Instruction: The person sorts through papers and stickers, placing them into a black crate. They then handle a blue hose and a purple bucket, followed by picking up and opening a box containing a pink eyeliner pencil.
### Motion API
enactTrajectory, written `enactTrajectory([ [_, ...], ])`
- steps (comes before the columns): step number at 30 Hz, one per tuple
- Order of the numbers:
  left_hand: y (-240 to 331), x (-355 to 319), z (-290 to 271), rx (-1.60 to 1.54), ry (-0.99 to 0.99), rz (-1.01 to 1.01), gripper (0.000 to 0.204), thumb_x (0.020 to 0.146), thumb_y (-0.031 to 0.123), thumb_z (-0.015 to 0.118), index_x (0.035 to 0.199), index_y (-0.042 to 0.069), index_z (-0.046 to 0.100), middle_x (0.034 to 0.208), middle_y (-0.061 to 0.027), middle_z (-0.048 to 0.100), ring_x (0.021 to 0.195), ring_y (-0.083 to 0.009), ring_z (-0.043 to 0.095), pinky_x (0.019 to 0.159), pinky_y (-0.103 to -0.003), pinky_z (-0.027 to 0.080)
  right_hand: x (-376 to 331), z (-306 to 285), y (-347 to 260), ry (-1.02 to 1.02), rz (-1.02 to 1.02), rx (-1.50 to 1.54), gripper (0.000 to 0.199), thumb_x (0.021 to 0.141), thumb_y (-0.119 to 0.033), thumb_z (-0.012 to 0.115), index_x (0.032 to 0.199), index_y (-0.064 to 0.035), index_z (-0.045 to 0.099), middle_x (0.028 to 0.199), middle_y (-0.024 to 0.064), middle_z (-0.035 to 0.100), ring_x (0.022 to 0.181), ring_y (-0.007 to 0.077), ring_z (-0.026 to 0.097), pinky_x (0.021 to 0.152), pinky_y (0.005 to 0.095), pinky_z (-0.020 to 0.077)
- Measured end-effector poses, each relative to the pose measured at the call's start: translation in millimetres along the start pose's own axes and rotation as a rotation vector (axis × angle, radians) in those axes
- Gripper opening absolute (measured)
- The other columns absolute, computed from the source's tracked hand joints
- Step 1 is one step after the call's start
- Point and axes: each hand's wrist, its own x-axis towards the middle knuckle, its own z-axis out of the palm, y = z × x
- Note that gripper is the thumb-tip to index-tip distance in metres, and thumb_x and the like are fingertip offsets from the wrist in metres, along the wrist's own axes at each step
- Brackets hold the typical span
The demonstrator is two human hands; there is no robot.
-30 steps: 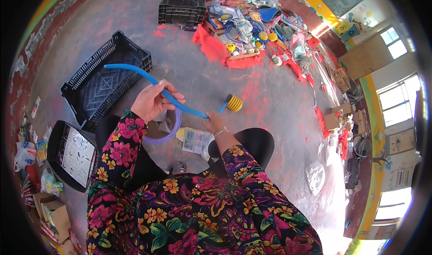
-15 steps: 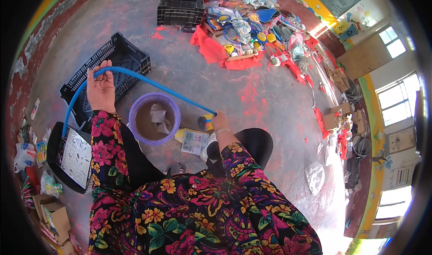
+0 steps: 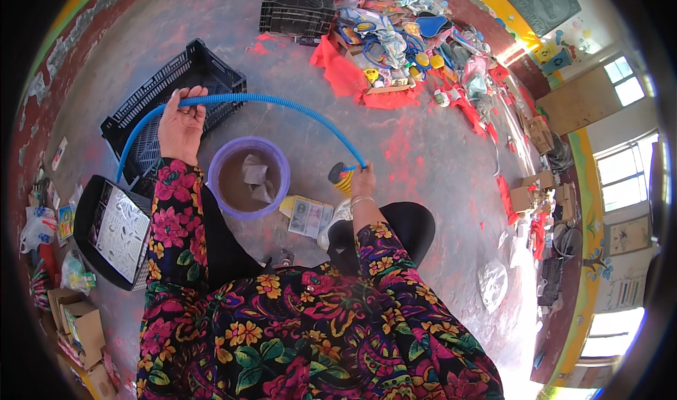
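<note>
A blue corrugated hose (image 3: 282,101) arches across in front of me, bowed upward between my hands. My left hand (image 3: 180,133), palm up, has its fingers curled round the hose on the left. From there the hose drops toward the black bin at my left, where its far end is hidden. My right hand (image 3: 363,180) grips the hose near its right end. Against that hand is a yellow ribbed, bellows-like piece (image 3: 343,182) with a dark round end; I cannot tell how it joins the hose. A purple basin (image 3: 283,171) below the hose holds murky water and a pale cloth (image 3: 257,179).
Behind my left hand lies a black crate (image 3: 228,89); another crate (image 3: 297,8) stands farther off. A pile of mixed items (image 3: 416,47) spreads over red cloth. A printed booklet (image 3: 308,218) lies beside the basin. A black bin (image 3: 92,238) with a patterned white sheet stands left.
My right hand has moved right and slightly away, and the yellow ribbed piece has shifted with it. The hose now bows higher between my hands. My left hand still holds it.
</note>
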Motion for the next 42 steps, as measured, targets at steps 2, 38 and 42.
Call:
enactTrajectory([
  [2, -2.9, 5.8, -9.7, 0.038, 0.059, -0.073, 0.019, 0.089, 0.016, 0.051, 0.094, -0.002, 0.055, 0.094, -0.0162, 0.062, 0.093, -0.0255, 0.059, 0.069, -0.028, 0.050, -5.4, 1.5, -2.4, -0.112, -0.174, -0.110, 0.018, 0.086, -0.020, 0.045, 0.094, -0.0058, 0.052, 0.091, 0.0225, 0.059, 0.087, 0.0375, 0.057, 0.072, 0.0448, 0.0459],
  [38, -27.1, -29.7, 43.8, 1.034, -0.071, -0.345, 0.017, 0.091, 0.018, 0.046, 0.094, 0.004, 0.054, 0.083, -0.0052, 0.063, 0.077, -0.0108, 0.060, 0.059, -0.020, 0.043, -35.7, 111.4, 16.8, -0.633, -0.227, -0.633, 0.064, 0.068, -0.039, 0.070, 0.121, -0.0132, 0.044, 0.124, 0.0158, 0.044, 0.117, 0.0332, 0.042, 0.092, 0.0439, 0.0405],
  [42, -26.5, -30.0, 53.6, 1.042, 0.001, -0.394, 0.016, 0.091, 0.017, 0.046, 0.092, 0.004, 0.055, 0.081, -0.0049, 0.063, 0.072, -0.0095, 0.059, 0.056, -0.019, 0.044, -25.8, 132.3, 6.2, -0.653, -0.204, -0.658, 0.072, 0.067, -0.043, 0.070, 0.127, -0.0155, 0.039, 0.129, 0.0157, 0.038, 0.122, 0.0328, 0.036, 0.094, 0.0452, 0.0383],
])
